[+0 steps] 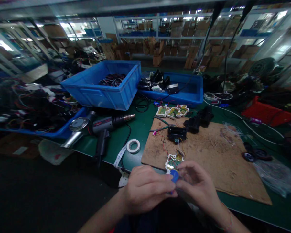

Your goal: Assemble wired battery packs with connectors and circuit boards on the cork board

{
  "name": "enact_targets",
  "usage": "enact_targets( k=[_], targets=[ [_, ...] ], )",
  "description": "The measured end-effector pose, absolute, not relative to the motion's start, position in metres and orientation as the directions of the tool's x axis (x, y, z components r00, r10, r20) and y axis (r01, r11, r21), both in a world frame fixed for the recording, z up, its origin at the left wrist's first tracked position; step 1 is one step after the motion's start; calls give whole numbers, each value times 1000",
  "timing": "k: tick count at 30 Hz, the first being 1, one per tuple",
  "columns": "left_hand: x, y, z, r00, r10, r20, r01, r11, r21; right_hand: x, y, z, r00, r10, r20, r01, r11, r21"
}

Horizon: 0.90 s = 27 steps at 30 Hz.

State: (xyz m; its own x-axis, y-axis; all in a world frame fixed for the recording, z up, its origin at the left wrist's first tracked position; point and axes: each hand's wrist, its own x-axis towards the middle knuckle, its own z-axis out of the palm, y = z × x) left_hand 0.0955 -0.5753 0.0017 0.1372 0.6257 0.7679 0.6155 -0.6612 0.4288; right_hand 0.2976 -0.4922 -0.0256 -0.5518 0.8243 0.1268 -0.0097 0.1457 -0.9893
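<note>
My left hand point(145, 191) and my right hand point(199, 187) meet at the near edge of the green bench, both curled around a small blue part point(174, 176) pinched between their fingertips. Just beyond the fingers lies a small circuit board point(174, 160) in a white frame, with red and yellow wires running up to a black box point(176, 132) on the brown board point(208, 155). What else the fingers hold is hidden.
A heat gun point(106, 124) and a roll of white tape point(133, 146) lie to the left. Two blue bins point(104, 87) point(184, 92) stand behind. Several more boards point(172, 111), black parts point(199, 119), tweezers point(162, 127) and a red tray point(266, 113) surround the brown board.
</note>
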Motion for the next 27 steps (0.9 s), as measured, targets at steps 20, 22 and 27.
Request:
enact_targets(
  k=[20, 22, 27],
  targets=[
    [71, -427, -27, -59, 888, 456, 627, -323, 709, 285, -399, -24, -231, 971, 56, 76, 75, -994],
    [68, -416, -39, 41, 923, 382, 650, -315, 692, 281, -392, -32, -200, 977, 75, 105, 97, -990],
    [70, -417, -53, 49, 955, 292, 683, -245, 688, 277, -388, -46, -160, 978, 135, 253, 173, -952]
  ],
)
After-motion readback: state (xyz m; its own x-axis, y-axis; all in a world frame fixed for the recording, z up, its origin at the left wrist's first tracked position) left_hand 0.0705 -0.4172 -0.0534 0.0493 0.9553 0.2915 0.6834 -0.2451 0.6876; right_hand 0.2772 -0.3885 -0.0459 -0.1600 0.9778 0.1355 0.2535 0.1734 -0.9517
